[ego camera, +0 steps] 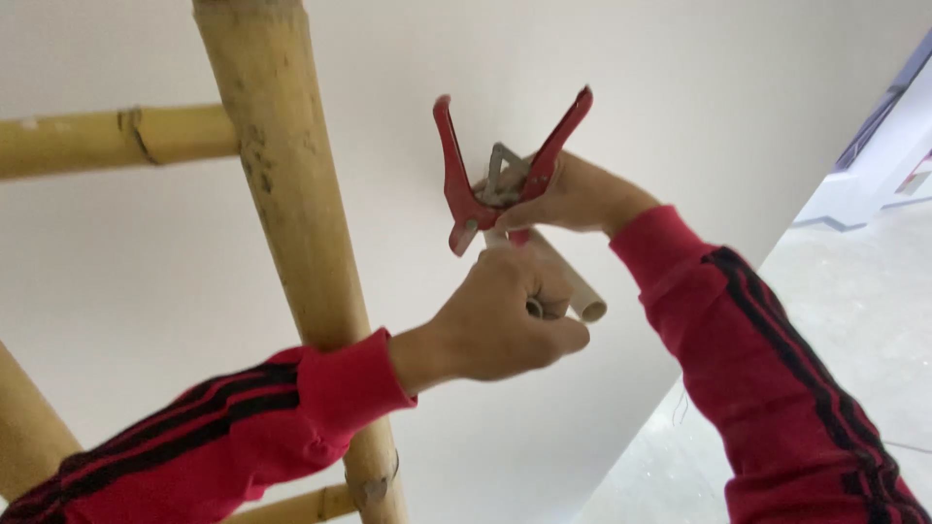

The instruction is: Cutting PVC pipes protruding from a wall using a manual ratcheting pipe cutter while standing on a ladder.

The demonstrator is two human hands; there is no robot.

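Item: white pipe (580, 289), long axis running down-right from cutter (495, 184) to open end; left hand (505, 320) clenched around pipe just below cutter head, right hand (573, 194) grasping 1 red handle, handles spread, beside bamboo pole (291, 213).

A thick bamboo pole (291, 223) runs steeply up through the left half of the view, its yellow skin marked with dark smudges. A thinner bamboo crossbar (107, 141) meets it from the left near the top, and another bamboo piece (291, 507) joins it low down. Behind them is a plain white wall (738, 87), with a pale grey floor (854, 320) at the right.
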